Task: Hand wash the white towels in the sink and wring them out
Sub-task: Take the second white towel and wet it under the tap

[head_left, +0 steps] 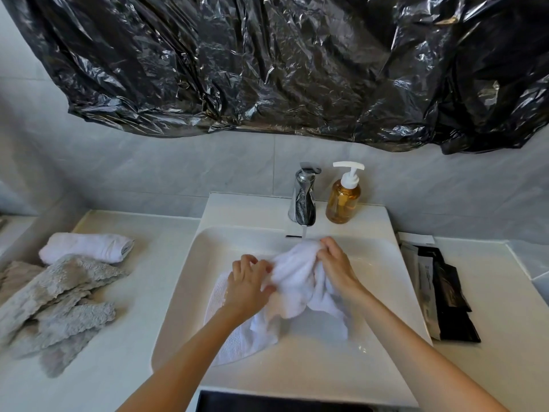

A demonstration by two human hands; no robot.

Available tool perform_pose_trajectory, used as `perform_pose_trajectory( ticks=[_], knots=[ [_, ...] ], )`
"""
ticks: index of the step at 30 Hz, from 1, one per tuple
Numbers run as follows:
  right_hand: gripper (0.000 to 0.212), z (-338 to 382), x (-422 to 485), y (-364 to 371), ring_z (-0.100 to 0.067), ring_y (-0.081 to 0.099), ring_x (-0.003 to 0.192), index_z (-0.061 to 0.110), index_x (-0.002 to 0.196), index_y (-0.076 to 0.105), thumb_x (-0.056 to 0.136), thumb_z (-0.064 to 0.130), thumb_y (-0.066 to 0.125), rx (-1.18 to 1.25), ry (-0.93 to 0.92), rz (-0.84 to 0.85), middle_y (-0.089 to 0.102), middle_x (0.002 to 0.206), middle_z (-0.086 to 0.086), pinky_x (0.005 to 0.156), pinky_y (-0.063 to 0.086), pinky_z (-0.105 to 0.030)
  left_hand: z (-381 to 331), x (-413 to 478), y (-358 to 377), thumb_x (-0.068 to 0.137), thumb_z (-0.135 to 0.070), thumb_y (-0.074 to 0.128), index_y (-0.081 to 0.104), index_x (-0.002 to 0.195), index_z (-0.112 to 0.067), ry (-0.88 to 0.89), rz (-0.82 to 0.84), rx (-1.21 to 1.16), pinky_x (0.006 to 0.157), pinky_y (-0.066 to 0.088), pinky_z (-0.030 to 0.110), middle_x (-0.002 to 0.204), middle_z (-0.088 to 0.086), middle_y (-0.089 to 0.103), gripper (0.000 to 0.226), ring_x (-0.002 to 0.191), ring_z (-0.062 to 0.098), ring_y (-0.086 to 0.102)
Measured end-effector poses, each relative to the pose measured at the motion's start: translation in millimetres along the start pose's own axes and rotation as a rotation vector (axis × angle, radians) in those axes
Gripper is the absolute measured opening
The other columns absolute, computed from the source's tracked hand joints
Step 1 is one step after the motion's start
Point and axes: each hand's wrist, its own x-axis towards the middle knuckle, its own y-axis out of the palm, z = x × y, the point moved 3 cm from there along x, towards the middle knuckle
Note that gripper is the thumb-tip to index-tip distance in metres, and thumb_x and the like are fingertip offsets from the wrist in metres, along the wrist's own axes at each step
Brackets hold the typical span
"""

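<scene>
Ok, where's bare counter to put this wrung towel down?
Bare counter lies between the grey cloths and the sink. More lies right of the dark packets. The left edge is crowded with the rolled white towel.

Both bare forearms reach forward from the bottom edge, angled toward each other. The left hand [248, 282] has its fingers curled in a grip. The right hand [334, 264] sits slightly farther forward, its fingers bunched and pinching.

A towel [297, 281] lies in the sink [383, 292], the tap [303, 197] behind it, a bottle [343, 200] right of the tap. Cloths [59, 292] lie left on the bench [124, 337], packets [442, 292] right.
</scene>
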Motion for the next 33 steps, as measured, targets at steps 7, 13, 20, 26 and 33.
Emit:
perform_pose_trajectory(
  ticks=[7,13,20,26,33],
  knots=[
    [0.028,31,-10,-36,-0.013,0.031,0.068,0.020,0.069,0.033,0.091,0.005,0.042,0.294,-0.012,-0.214,0.036,0.072,-0.002,0.060,0.029,-0.031,-24,14,-59,0.094,-0.040,0.043,0.046,0.104,-0.024,-0.064,0.095,-0.706,0.073,0.040,0.034,0.092,0.004,0.062,0.019,0.083,0.020,0.054],
    [0.019,9,-15,-46,-0.018,0.034,0.067,0.019,0.069,0.037,0.084,0.012,0.045,0.317,0.250,-0.072,0.037,0.069,-0.004,0.061,0.028,-0.031,-27,16,-68,0.098,-0.014,0.045,0.061,0.088,-0.013,-0.190,0.098,-0.929,0.073,0.042,0.029,0.084,0.000,0.064,0.019,0.078,0.016,0.055],
    [0.019,-31,-3,-16,-0.021,0.050,0.122,0.032,0.104,0.067,0.086,0.037,0.066,-0.232,0.136,0.243,0.056,0.124,0.002,0.092,0.038,-0.026,-21,37,-48,0.096,-0.014,0.041,0.059,0.103,-0.005,-0.161,0.238,-0.569,0.082,0.042,0.033,0.101,0.010,0.061,0.022,0.093,0.022,0.051],
    [0.029,-36,7,19,-0.025,0.059,0.096,0.013,0.094,0.062,0.079,0.036,0.052,-0.434,-0.024,0.213,0.066,0.098,-0.002,0.086,0.049,-0.039,-44,52,-41,0.098,-0.014,0.035,0.052,0.083,-0.016,-0.243,0.351,-0.790,0.076,0.039,0.030,0.087,0.005,0.057,0.022,0.084,0.022,0.050],
    [0.020,-9,18,-25,-0.014,0.051,0.076,0.014,0.083,0.057,0.094,0.004,0.044,0.196,0.039,-0.004,0.057,0.079,-0.001,0.066,0.038,-0.025,-28,58,-38,0.094,-0.026,0.061,0.060,0.094,-0.017,-0.196,0.192,-0.787,0.062,0.041,0.014,0.079,-0.004,0.059,0.010,0.072,0.008,0.053]
  ],
)
